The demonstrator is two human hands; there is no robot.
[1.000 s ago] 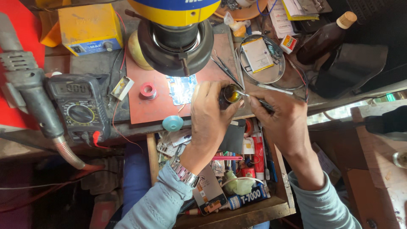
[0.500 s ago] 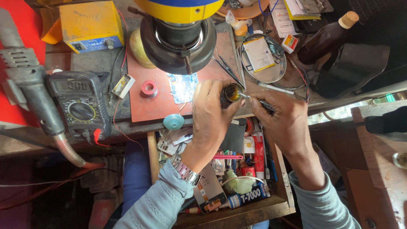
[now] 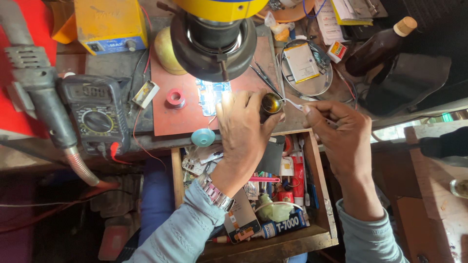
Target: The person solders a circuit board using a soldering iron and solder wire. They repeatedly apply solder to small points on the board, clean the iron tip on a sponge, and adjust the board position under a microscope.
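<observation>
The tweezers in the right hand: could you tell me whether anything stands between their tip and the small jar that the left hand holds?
Nothing visible does: the tweezers reach the small jar directly, their tip at its open mouth.

Grey multimeter screen (image 3: 90,91) left; blue-labelled glue tube (image 3: 282,226) in drawer (image 3: 321,195).

Two hands are at work: the left hand (image 3: 246,129) and the right hand (image 3: 341,134). One small jar (image 3: 271,103) sits between them, with one pair of tweezers (image 3: 291,103) at it. On the bench lie one circuit board (image 3: 210,95), one red mat (image 3: 180,114), one multimeter (image 3: 96,114), one heat gun (image 3: 41,92), one yellow box (image 3: 109,24), one brown bottle (image 3: 378,46) (corked), one red tape roll (image 3: 175,98) and one round tray (image 3: 324,80). One drawer (image 3: 324,204) stands open below.
</observation>
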